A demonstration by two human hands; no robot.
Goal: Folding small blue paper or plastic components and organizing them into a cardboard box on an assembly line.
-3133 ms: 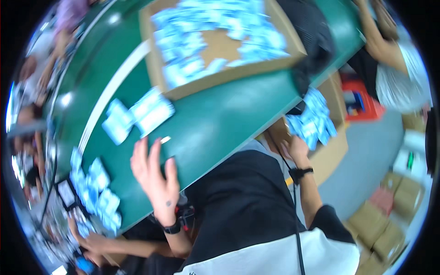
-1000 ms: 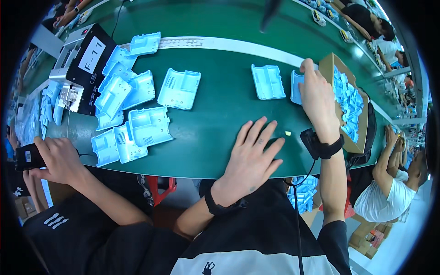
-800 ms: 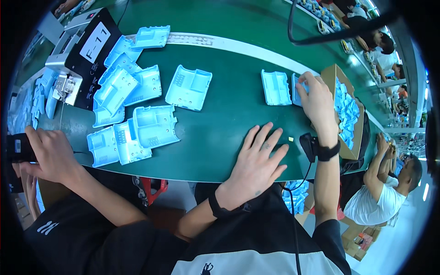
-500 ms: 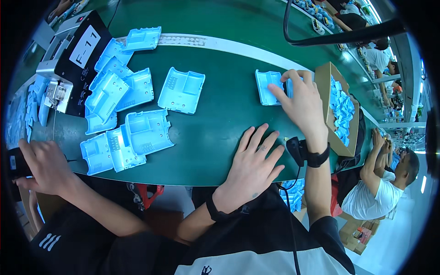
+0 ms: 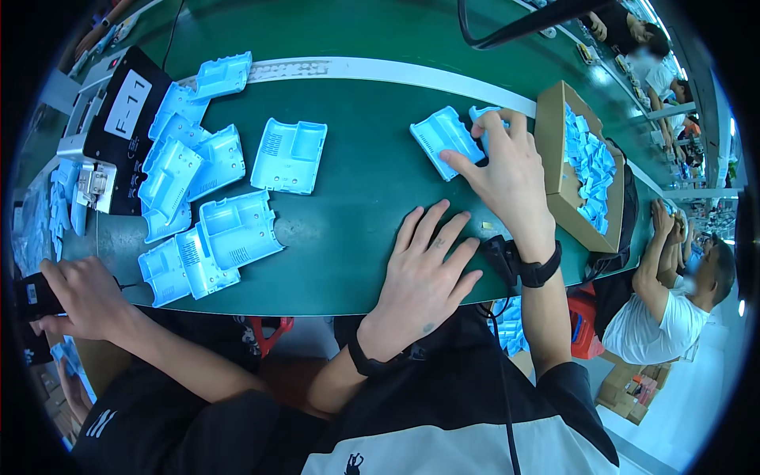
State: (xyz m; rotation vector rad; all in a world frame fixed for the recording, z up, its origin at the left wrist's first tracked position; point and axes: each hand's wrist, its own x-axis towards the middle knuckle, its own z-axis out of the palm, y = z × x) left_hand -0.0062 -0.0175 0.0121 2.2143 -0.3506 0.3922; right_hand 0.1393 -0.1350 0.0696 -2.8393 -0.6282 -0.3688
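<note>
My left hand [image 5: 427, 273] lies flat on the green table [image 5: 348, 261] near its front edge, fingers spread, holding nothing. My right hand [image 5: 507, 170] reaches further out, beside a cardboard box. Its thumb and fingers grip a light blue plastic shell [image 5: 442, 138] that lies on the table. A second blue piece [image 5: 484, 113] shows under the fingertips. Both wrists wear black bands.
The open cardboard box [image 5: 559, 186] of small blue parts stands right of my right hand. More blue shells [image 5: 207, 198] lie at the left by a black machine [image 5: 111, 127]. A co-worker's hand [image 5: 83, 297] holds a black device at the left. Another person [image 5: 657, 309] sits at the right.
My right hand has come away from the box's edge toward the left and nearer, bringing the blue shell along. My left hand has stayed flat on the table.
</note>
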